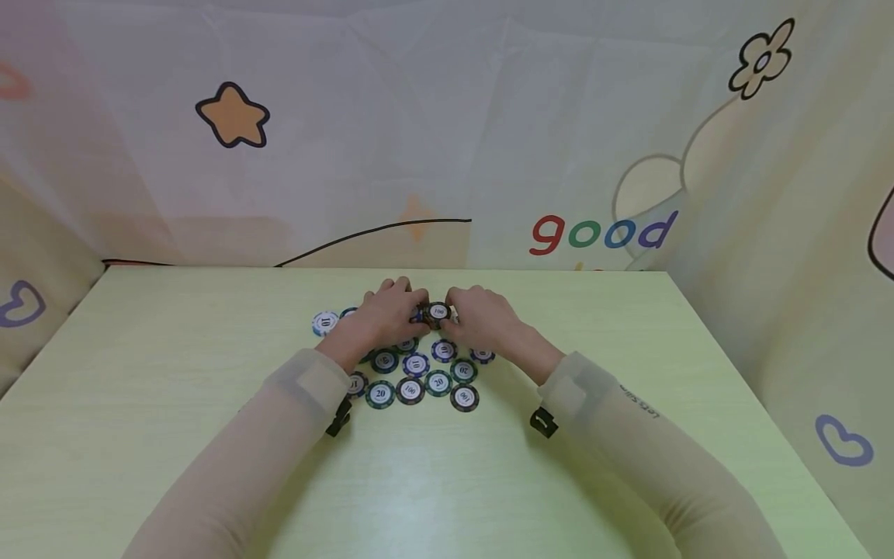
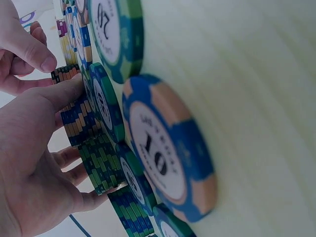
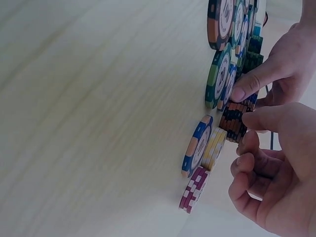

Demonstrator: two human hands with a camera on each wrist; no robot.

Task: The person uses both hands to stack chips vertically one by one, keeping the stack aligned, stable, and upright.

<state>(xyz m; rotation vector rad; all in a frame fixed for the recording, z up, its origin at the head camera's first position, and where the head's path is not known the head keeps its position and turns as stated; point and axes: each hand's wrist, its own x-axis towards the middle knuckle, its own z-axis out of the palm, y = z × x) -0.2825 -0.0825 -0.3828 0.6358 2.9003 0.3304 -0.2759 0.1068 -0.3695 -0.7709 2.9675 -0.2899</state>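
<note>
Near the far side of the table, my left hand point(image 1: 387, 312) has its thumb in front of and fingers behind a stack of blue poker chips point(image 2: 79, 121), pinching it. Its other fingers reach behind a stack of green chips point(image 2: 101, 163). Right beside it, my right hand point(image 1: 485, 318) holds a stack of black and orange chips point(image 3: 234, 118) between thumb and index finger. The top chip point(image 1: 438, 311) of that stack reads 100. The two stacks stand side by side, and the hands nearly meet there.
Loose chips lie flat in front of the stacks, among them a 20 chip point(image 1: 380, 394) and a 100 chip point(image 1: 464, 397). Short stacks of yellow chips point(image 3: 214, 149) and purple chips point(image 3: 194, 189) stand by the right hand. A printed cloth point(image 1: 391, 140) hangs behind the table.
</note>
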